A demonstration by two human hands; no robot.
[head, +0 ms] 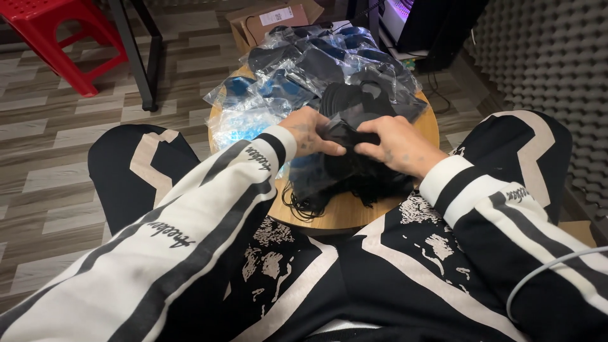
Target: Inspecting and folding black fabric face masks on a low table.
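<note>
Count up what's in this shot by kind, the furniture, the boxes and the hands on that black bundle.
Round wooden table: 1
Red plastic stool: 1
Cardboard box: 1
Hands on the black bundle: 2, left hand and right hand
Clear plastic packets: a heap, too overlapped to count
Total countable: 5

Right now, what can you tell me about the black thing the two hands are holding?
The black piece looks like soft, thin cloth, folded or bunched. The left hand pinches it from one side and the right hand from the other, holding it just above a loose heap of similar black pieces with thin black loops trailing out. All this sits over a small round wooden table. Its exact shape is hidden by the fingers.
</note>
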